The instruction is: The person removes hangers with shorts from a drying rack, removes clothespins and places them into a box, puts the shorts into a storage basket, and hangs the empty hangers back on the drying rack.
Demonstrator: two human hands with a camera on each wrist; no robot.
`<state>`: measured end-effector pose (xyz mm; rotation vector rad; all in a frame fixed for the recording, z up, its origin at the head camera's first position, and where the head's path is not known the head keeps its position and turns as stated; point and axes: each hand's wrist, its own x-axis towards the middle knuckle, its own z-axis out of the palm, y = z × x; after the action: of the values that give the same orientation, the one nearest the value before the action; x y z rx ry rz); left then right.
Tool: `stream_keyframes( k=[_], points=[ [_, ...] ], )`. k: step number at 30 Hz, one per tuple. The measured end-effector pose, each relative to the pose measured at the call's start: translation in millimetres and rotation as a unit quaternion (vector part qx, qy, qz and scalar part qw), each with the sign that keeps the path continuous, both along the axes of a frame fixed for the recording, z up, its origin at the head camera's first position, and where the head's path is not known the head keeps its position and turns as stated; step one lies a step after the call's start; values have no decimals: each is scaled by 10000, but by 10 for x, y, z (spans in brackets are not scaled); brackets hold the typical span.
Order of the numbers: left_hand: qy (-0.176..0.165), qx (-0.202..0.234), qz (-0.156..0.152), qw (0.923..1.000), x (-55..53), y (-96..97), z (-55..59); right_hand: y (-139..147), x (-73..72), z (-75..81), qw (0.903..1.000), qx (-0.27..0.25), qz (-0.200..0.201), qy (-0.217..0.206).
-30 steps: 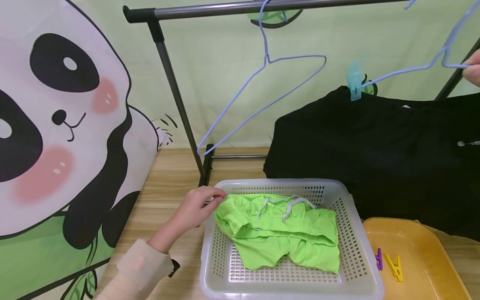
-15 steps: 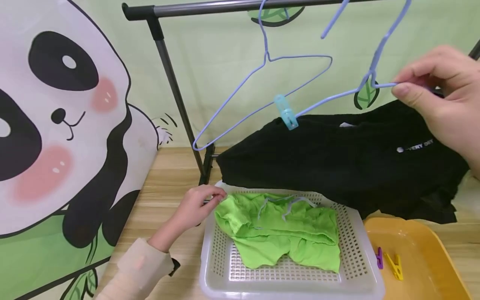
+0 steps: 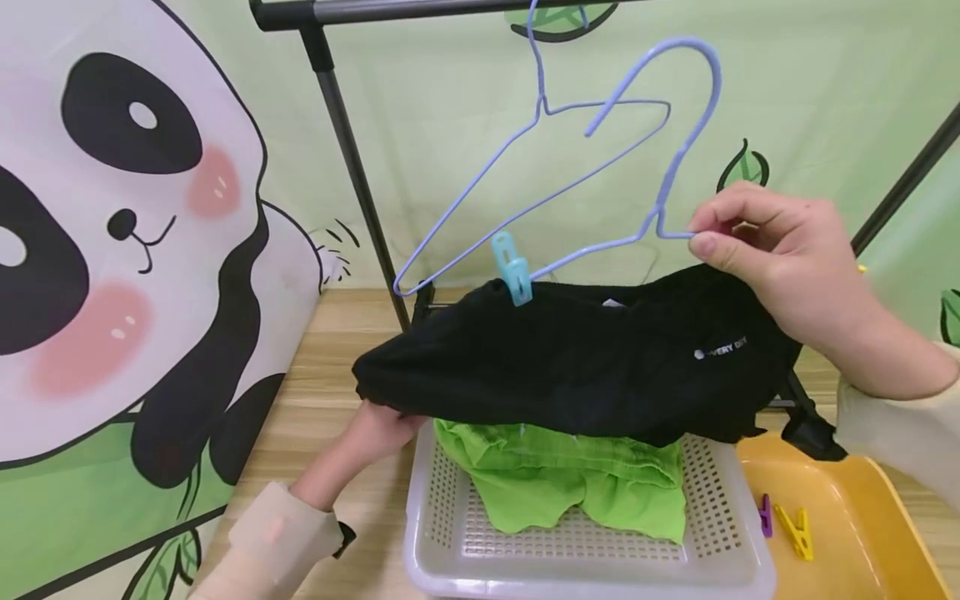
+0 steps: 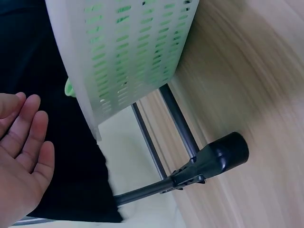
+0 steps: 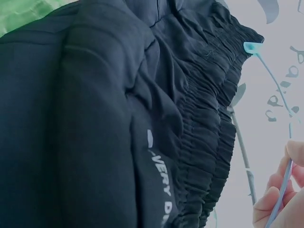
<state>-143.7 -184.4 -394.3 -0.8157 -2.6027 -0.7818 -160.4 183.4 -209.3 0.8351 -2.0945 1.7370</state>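
Note:
My right hand (image 3: 787, 258) pinches the wire shoulder of a lilac hanger (image 3: 670, 179) between thumb and fingers. From the hanger hang black shorts (image 3: 570, 358) with a gathered waistband (image 5: 199, 128) and white lettering. A light blue clothespin (image 3: 513, 268) clips the waistband at the hanger's left end. In the head view my left hand (image 3: 382, 433) is partly hidden beneath the left side of the shorts. The left wrist view shows that left hand (image 4: 23, 147) with loosely bent fingers in front of the black cloth, nothing between them.
Below the shorts, a white plastic basket (image 3: 592, 575) holds green shorts (image 3: 577, 492). An orange tray (image 3: 862, 533) with a purple clothespin (image 3: 765, 515) and a yellow clothespin (image 3: 795, 532) stands to its right. Another lilac hanger (image 3: 468, 193) hangs on the dark rail (image 3: 420, 10).
My right hand has carried the hanger and black shorts left and down, over the basket, bringing the hook fully into view. The shorts now cover part of my left hand, which has barely moved.

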Motion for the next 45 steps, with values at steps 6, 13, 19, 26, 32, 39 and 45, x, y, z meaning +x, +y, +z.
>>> stream_keyframes(
  k=[6,13,19,26,32,39,45],
  points=[
    [-254,-396,-428,9980,123,73,61,46,-68,-243,9967,686,-402,-164],
    [-1058,-727,-1360,9824,385,223,351,137,-157,-497,9909,1160,-457,-504],
    [-378,-63,-1848,9820,458,350,501,98,-170,-662,9794,1871,-490,-585],
    [622,743,-1593,9825,359,399,587,26,-196,-817,9711,2204,-324,-858],
    [294,671,-883,9934,263,399,585,-12,-212,-934,9565,2519,-303,-1442],
    [-267,127,28,9996,115,434,493,-111,-251,-1060,9481,2557,-192,-1878],
    [-637,-97,286,9975,16,467,382,-127,-261,-1135,9454,2351,-98,-2255]
  ],
)
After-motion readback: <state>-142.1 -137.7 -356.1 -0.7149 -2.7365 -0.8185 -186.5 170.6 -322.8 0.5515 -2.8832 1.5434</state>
